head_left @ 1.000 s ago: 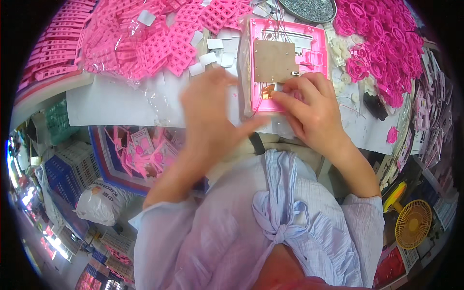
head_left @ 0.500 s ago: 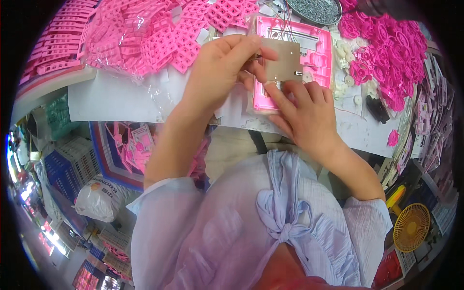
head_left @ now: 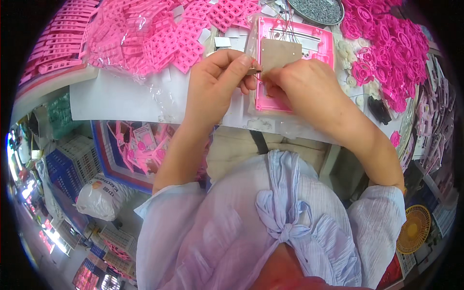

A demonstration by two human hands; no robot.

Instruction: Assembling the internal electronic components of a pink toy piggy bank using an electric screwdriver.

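- Far left, table edge: stacked pink plastic frames [head_left: 50, 53], loose, not worked on.
- Next right: clear plastic bags of pink grid parts [head_left: 145, 38], bulk stock; a few small white slips [head_left: 222, 42] lie just beside them, print too small to tell.
- Below the table, left: blue crates [head_left: 65, 164] and a white sack [head_left: 104, 198] with coloured print on the floor; flat pink carded packs [head_left: 142, 142] in a bin.
- Left hand [head_left: 215, 87]: pinched shut on a small metal piece [head_left: 253, 71], thumb against forefinger.
- Right hand [head_left: 304, 87]: fingers curled, tips meeting the left at that same piece; whether it grips it or only steadies it, cannot tell.
- Work item: pink rectangular frame [head_left: 319, 41] flat on the table, partly under the right hand, with a grey-brown board [head_left: 280, 54] seated in it and thin wires at its far edge.
- Judgement: mid-assembly; board is in, the small piece isn't seated yet.
- Far right: grey dish of small metal parts [head_left: 316, 9], heap of pink ring parts [head_left: 386, 53], small white round parts [head_left: 345, 48].
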